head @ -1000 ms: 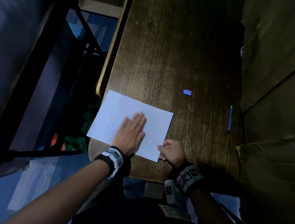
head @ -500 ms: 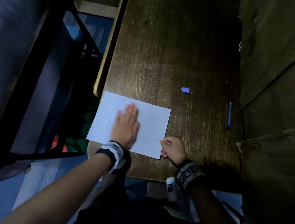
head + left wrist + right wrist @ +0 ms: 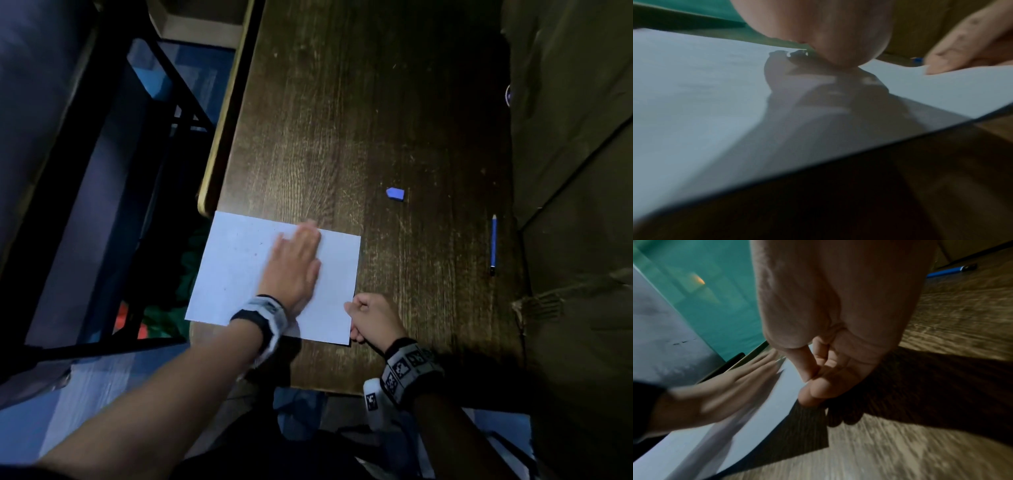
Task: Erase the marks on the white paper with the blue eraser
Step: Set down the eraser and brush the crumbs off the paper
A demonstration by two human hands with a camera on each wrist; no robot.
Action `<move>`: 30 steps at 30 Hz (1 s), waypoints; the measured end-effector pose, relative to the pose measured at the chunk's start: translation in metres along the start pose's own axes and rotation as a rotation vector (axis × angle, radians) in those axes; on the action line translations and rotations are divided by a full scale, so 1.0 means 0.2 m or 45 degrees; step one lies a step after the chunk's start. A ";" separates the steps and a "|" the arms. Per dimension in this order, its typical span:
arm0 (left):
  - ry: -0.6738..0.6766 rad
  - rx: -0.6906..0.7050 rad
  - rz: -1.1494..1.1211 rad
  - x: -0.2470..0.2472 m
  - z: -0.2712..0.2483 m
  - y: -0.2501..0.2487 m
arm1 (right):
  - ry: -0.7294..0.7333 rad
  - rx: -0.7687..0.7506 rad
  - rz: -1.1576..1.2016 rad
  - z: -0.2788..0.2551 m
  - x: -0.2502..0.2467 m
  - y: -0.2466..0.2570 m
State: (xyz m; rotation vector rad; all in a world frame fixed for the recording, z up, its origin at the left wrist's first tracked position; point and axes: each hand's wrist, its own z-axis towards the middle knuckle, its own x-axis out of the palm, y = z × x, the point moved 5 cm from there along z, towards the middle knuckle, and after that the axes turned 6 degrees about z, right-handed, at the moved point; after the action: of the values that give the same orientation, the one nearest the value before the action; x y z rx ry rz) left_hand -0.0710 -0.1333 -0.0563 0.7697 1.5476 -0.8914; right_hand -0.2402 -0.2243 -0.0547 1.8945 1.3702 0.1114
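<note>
My left hand (image 3: 294,265) lies flat with straight fingers on the white paper (image 3: 236,270), and over the last second it has slid from the sheet's near edge up toward its far edge, smoothing it against the desk (image 3: 342,137). My right hand (image 3: 371,318) has kept its place at the near right corner, fingers curled and pinching that corner. A few faint marks (image 3: 256,254) show just left of my flat palm. The blue eraser (image 3: 395,193) still sits untouched on the bare wood beyond the sheet, the blue pencil (image 3: 493,245) further right. So I judge the erasing hasn't started; fetching the eraser comes next.
</note>
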 end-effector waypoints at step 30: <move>0.042 0.011 0.094 0.07 -0.09 -0.04 | -0.042 0.027 -0.086 0.03 0.03 0.05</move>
State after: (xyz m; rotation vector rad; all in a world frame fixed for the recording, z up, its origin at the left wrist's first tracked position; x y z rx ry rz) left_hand -0.0880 -0.1221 -0.0672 0.8461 1.5348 -0.8351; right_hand -0.2282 -0.2235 -0.0544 1.8576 1.4160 0.0318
